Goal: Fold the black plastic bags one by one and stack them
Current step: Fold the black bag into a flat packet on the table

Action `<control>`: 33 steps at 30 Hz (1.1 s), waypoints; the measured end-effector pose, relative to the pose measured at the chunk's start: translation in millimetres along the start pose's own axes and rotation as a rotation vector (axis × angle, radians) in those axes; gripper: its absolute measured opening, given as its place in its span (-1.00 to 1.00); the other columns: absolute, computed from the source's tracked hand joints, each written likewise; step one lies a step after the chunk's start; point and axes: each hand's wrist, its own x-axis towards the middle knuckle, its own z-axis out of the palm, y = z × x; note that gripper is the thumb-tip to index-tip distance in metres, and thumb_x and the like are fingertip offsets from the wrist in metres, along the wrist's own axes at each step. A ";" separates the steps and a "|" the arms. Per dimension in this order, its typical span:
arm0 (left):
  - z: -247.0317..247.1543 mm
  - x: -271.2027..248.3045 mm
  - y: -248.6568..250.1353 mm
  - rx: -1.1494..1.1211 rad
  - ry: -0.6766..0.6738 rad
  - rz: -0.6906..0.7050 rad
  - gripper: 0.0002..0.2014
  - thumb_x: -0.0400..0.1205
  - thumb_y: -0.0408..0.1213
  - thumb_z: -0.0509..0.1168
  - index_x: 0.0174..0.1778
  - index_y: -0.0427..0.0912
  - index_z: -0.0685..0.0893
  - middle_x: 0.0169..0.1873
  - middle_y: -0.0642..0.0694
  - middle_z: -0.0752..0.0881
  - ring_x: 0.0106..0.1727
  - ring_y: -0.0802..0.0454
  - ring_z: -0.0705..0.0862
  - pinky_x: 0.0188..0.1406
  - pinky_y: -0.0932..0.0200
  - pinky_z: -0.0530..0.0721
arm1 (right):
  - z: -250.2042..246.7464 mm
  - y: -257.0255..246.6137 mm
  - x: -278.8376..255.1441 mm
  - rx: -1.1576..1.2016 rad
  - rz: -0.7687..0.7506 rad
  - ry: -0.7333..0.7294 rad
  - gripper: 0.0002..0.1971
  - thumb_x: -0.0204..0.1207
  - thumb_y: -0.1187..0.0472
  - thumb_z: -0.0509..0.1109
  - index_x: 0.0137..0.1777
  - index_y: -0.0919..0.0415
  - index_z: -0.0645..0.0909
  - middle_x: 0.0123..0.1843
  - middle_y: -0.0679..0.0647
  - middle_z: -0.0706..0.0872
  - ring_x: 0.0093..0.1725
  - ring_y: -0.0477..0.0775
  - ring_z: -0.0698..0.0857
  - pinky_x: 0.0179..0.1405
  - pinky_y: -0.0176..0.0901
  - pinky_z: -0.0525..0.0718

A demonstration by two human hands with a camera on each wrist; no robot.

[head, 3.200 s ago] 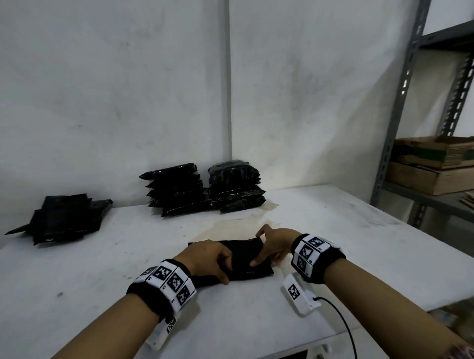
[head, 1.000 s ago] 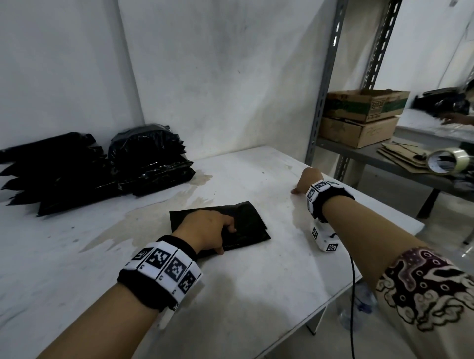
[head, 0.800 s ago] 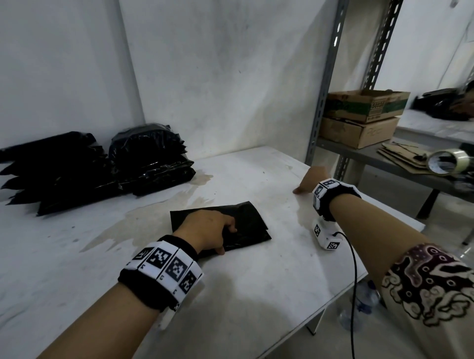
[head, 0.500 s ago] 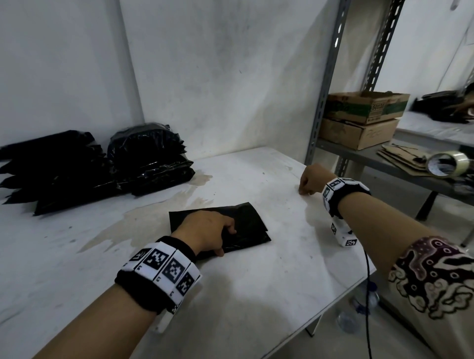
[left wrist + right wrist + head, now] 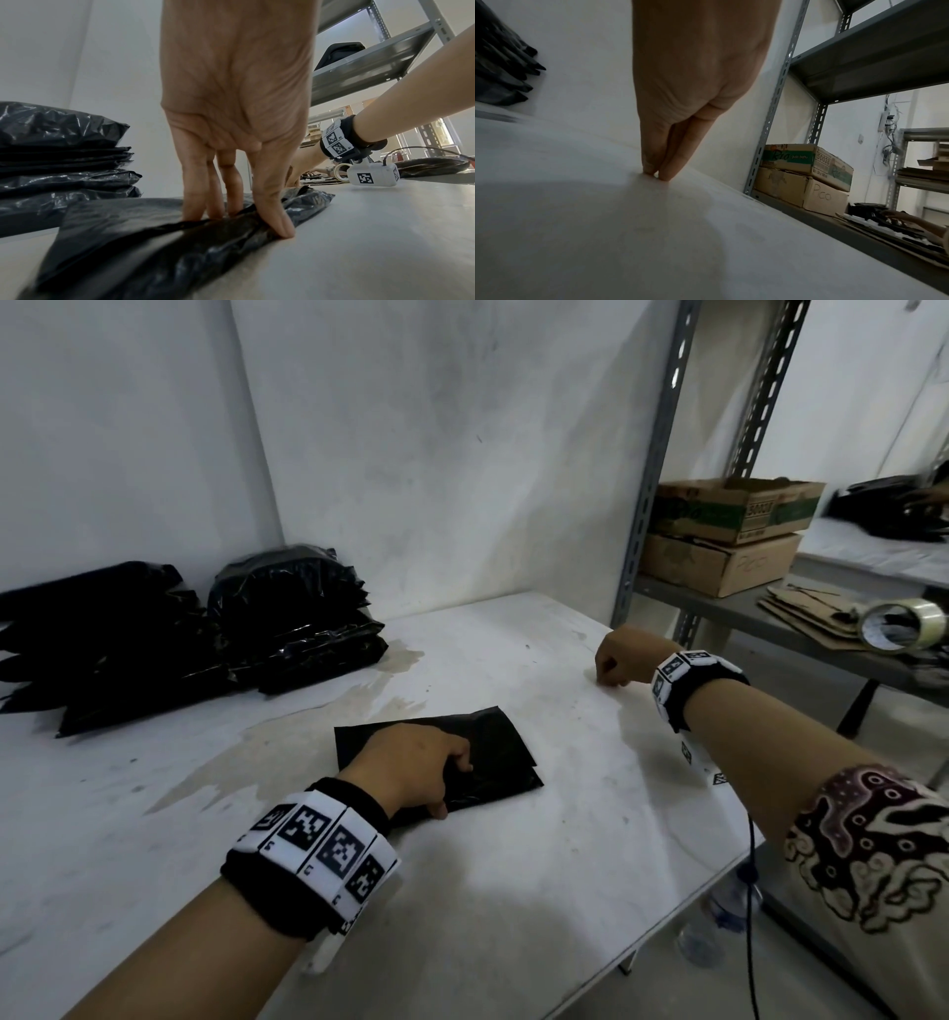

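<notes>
Head view: left hand [image 5: 411, 765] pinches the folded black bag [image 5: 495, 752] mid-table [image 5: 513, 891], thumb under its near edge. Right hand [image 5: 619, 654] fingertips pressed together on bare table, seemingly empty. Next: lift onto stacks [image 5: 298, 618].

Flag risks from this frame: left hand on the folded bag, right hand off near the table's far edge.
1. Only the left hand pins the folded black plastic bag; the wrist view shows its layers puffed under the fingers, so it may spring open on release.
2. The right hand touches bare white table, so lifting would be one-handed and slippery.
3. The stacks of folded black bags look uneven; another could slide off.
</notes>
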 end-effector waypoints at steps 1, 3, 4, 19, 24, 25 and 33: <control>-0.1 0.1 0.0 0.001 0.002 -0.001 -0.53 0.40 -0.19 0.55 0.20 0.08 0.59 0.02 0.10 0.60 0.14 0.04 0.59 -0.06 0.22 0.50 | 0.5 1.7 1.1 -0.004 0.001 0.003 -0.90 0.35 0.37 0.46 -0.26 0.22 0.80 -0.38 0.08 0.78 -0.36 0.04 0.71 -0.14 -0.04 0.77; -0.4 -0.1 0.1 0.003 0.000 -0.001 -0.54 0.40 -0.19 0.54 0.20 0.07 0.58 0.04 0.11 0.60 0.14 0.04 0.59 -0.07 0.23 0.48 | 3.0 2.4 1.9 -0.020 -0.002 0.001 -0.89 0.35 0.38 0.44 -0.32 0.19 0.74 -0.40 0.05 0.74 -0.32 0.09 0.72 -0.13 0.00 0.77; -0.4 -0.2 0.0 0.001 -0.001 -0.002 -0.54 0.41 -0.20 0.54 0.20 0.07 0.58 0.04 0.11 0.60 0.14 0.05 0.59 -0.08 0.23 0.47 | 4.8 1.0 2.2 -0.028 -0.004 0.007 -0.86 0.35 0.39 0.42 -0.34 0.16 0.70 -0.39 0.04 0.71 -0.29 0.13 0.74 -0.13 0.01 0.77; -1.0 -0.9 -1.5 0.005 -0.012 0.004 -0.51 0.43 -0.17 0.53 0.26 0.08 0.57 0.13 0.09 0.62 0.19 0.04 0.59 -0.04 0.22 0.48 | 1.4 8.1 3.7 0.168 0.028 -0.056 -0.86 0.41 0.45 0.45 -0.18 0.24 0.81 -0.21 0.19 0.82 -0.26 0.19 0.82 -0.23 -0.01 0.83; -1.7 -0.7 -1.0 0.003 -0.015 0.001 -0.51 0.42 -0.18 0.53 0.26 0.08 0.58 0.13 0.09 0.62 0.19 0.04 0.59 -0.03 0.19 0.49 | 2.1 6.6 0.7 0.117 0.003 -0.035 -0.90 0.44 0.36 0.47 -0.15 0.21 0.80 -0.18 0.11 0.81 -0.28 0.15 0.81 -0.22 0.00 0.83; -1.7 -0.5 -1.0 0.003 -0.017 0.001 -0.51 0.42 -0.17 0.53 0.25 0.08 0.57 0.12 0.09 0.62 0.18 0.04 0.59 -0.04 0.19 0.49 | 2.4 6.5 -0.2 0.101 -0.009 -0.030 -0.92 0.45 0.34 0.47 -0.15 0.20 0.80 -0.17 0.09 0.81 -0.28 0.14 0.81 -0.23 -0.01 0.83; -1.5 0.3 0.1 0.002 -0.029 -0.016 -0.52 0.42 -0.18 0.53 0.25 0.09 0.57 0.06 0.10 0.60 0.17 0.04 0.60 -0.05 0.19 0.50 | 4.7 7.5 -1.0 -0.045 -0.082 -0.005 -0.94 0.44 0.28 0.46 -0.22 0.12 0.74 -0.19 0.03 0.80 -0.37 0.04 0.72 -0.17 -0.02 0.77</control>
